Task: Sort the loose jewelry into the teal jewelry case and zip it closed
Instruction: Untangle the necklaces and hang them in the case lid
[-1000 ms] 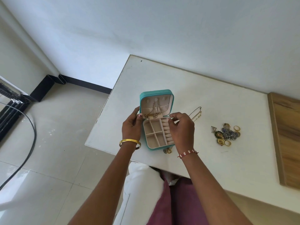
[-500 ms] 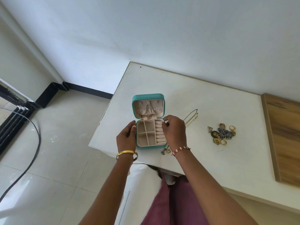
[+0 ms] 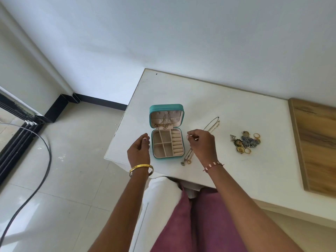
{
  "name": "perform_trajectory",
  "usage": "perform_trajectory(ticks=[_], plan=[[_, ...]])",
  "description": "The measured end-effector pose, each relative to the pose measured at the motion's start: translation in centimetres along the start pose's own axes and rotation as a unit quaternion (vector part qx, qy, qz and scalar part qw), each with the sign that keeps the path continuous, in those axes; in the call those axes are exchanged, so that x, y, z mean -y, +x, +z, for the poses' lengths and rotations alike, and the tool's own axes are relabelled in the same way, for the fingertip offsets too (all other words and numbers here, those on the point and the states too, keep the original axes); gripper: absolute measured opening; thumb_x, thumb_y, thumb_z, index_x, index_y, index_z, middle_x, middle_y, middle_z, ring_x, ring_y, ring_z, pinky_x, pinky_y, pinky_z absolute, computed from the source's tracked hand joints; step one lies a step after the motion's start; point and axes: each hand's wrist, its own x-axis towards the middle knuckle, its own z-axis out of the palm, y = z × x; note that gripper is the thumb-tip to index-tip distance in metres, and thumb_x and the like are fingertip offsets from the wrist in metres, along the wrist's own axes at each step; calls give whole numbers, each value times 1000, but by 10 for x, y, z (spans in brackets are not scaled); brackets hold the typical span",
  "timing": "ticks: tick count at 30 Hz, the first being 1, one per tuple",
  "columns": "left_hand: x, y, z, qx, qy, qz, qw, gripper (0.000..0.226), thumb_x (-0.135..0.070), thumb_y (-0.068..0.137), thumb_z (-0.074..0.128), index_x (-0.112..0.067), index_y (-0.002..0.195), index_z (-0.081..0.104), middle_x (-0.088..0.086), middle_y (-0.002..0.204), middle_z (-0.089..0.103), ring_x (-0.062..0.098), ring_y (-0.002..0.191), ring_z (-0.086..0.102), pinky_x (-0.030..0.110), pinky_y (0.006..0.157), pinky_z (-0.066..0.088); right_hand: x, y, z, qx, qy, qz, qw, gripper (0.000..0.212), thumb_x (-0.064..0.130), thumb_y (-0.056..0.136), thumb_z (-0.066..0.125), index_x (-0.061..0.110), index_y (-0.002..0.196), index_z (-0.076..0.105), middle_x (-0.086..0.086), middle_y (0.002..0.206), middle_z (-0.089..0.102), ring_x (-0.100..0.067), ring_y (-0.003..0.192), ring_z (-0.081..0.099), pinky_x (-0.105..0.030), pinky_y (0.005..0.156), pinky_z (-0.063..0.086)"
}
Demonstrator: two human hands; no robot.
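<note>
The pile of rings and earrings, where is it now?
In the head view, the pile lies on the white table, right of the right hand, before the wooden board.

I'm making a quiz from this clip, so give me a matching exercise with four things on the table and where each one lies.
Things:
1. teal jewelry case
2. pile of rings and brooches
3. chain necklaces
4. wooden board

Places:
A. far right edge of the table
B. between the two hands
C. just beyond the right hand
D. between the right hand and the board

Pairs: 1-B, 2-D, 3-C, 4-A
</note>
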Motion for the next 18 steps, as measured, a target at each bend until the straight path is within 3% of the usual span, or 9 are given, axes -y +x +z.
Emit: perform_trajectory(ticks=[8, 12, 18], plan=[[-6, -56, 4, 4, -47, -4, 999, 21, 0, 91, 47, -2, 103, 64, 13, 94, 65, 18, 78, 61, 30, 82, 52, -26, -55, -20, 0, 4, 45, 999, 11, 5, 84, 62, 2, 90, 71, -16, 87, 71, -29, 77, 66, -44, 77, 55], [0, -77, 14, 35, -34, -18, 999, 16, -1, 90, 49, -1, 94, 64, 13, 90, 64, 23, 81, 60, 30, 79, 52, -28, -69, -15, 25, -43, 35, 998, 16, 10, 85, 62, 2, 97, 69, -15, 98, 70, -25, 91, 64, -21, 79, 44], [21, -94, 20, 91, 23, -29, 995, 18, -2, 89, 49, -10, 91, 65, 12, 88, 67, 24, 82, 63, 33, 83, 53, -25, -70, -1, 47, -129, 14, 990, 29, 21, 87, 60, 2, 110, 61, -17, 109, 61, -29, 99, 58, -29, 80, 44]])
